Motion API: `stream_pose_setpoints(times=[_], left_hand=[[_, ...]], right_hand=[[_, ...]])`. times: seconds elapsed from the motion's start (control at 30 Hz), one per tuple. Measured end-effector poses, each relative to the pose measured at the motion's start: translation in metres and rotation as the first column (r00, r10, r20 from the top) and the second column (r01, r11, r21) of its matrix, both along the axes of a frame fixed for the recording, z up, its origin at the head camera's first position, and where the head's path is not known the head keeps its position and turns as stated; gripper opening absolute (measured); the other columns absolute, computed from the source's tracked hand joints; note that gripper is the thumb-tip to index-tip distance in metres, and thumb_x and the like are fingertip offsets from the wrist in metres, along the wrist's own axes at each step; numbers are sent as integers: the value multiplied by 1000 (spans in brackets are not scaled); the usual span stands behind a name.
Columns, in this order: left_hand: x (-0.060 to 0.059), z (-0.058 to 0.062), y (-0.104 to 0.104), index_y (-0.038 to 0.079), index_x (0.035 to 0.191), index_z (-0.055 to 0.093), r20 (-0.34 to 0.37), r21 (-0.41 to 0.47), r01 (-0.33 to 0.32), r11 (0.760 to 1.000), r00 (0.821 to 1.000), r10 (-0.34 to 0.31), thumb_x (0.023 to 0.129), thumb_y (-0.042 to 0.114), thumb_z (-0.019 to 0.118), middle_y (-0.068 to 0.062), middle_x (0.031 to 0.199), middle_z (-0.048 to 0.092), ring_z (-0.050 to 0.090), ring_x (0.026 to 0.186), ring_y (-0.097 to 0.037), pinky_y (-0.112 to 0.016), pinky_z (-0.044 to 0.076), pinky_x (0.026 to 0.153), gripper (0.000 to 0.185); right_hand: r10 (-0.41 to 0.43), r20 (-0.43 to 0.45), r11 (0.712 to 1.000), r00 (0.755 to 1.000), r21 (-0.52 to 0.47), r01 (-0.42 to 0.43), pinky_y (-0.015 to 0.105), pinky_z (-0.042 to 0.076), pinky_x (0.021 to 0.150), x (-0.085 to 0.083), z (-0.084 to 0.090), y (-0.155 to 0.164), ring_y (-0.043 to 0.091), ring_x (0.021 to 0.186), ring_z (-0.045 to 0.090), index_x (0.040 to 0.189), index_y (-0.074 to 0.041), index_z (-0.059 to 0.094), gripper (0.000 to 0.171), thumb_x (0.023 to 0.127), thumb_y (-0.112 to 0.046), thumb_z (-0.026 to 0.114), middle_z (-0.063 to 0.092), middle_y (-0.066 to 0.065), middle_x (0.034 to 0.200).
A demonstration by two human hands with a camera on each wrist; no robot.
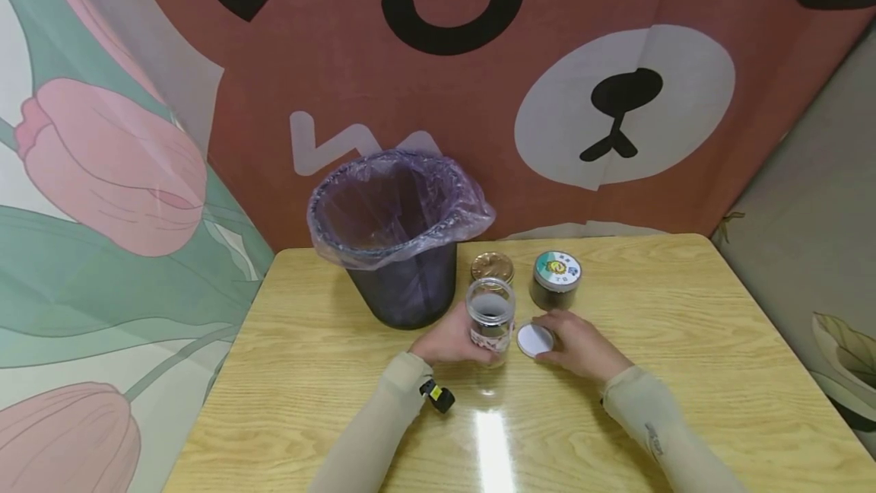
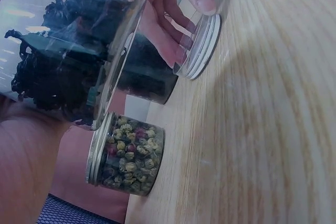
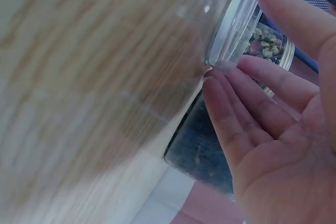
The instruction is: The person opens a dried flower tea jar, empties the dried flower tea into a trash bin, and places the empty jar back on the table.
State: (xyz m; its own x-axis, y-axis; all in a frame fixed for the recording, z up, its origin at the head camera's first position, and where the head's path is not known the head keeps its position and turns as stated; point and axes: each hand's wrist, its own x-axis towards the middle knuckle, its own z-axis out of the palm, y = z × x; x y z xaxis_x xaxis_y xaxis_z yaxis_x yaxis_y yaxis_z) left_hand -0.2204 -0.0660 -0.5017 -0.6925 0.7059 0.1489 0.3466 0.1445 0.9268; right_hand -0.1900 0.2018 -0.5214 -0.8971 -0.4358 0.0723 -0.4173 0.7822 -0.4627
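Note:
My left hand grips a clear jar from its left side; the mouth is uncovered. Dark, curled dried pieces fill part of this jar in the left wrist view. Just to the right, my right hand holds a round lid with a white inner face by its rim. Thumb and fingers sit on opposite sides of the lid in the right wrist view. The lid is at the tabletop; whether it fully rests there I cannot tell.
A dark bin with a purple liner stands at the back left. Behind my hands are a gold-lidded jar of dried flower buds and a dark-filled jar with a printed label on top. All stand on a wooden table against a printed curtain.

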Motion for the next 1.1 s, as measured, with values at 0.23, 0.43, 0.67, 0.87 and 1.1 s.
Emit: stream_pose_setpoints(times=[0.23, 0.43, 0.67, 0.87, 1.1], left_hand=[[0, 0, -1, 5, 132, 58, 6, -22, -3, 1000, 1000, 3, 71, -5, 85, -13, 125, 68, 62, 112, -6, -29, 50, 109, 68], [1, 4, -2, 4, 132, 58, -28, -18, -4, 1000, 1000, 4, 71, -4, 86, -13, 124, 68, 62, 112, -7, -29, 50, 109, 68], [11, 49, -12, 9, 131, 61, -203, -16, -61, 998, 978, 56, 67, 9, 90, -5, 118, 71, 64, 108, -8, -29, 54, 101, 70], [26, 108, -27, 9, 138, 56, -312, 60, -27, 998, 949, 44, 64, 12, 96, -5, 127, 69, 64, 120, -15, -34, 50, 109, 84], [28, 164, -63, 5, 137, 50, -366, 191, -115, 975, 913, 180, 59, 6, 96, -8, 123, 65, 62, 116, -22, -41, 50, 108, 90]], right_hand=[[-11, 20, 1000, 1000, 13, 11, 60, 52, 102, 0, 0, -2, 42, 122, 63, 129, 2, 67, 61, 78, -21, 91, 67, 22, 130], [-4, -51, 1000, 999, 10, 5, 57, 55, 99, 2, 3, -1, 38, 115, 66, 131, 1, 67, 66, 76, -26, 92, 68, 19, 128], [30, -258, 999, 966, 18, -27, 54, 59, 90, 6, 40, -10, 36, 109, 71, 135, -5, 67, 54, 88, -27, 84, 69, 18, 127], [2, -506, 981, 862, -165, -99, 45, 61, 79, -6, 92, -22, 25, 98, 70, 136, -9, 67, 49, 89, -15, 81, 71, 10, 118], [-25, -621, 939, 783, -284, -194, 43, 54, 83, -29, 142, -53, 26, 108, 61, 150, -14, 55, 64, 90, -10, 78, 64, 12, 127]])
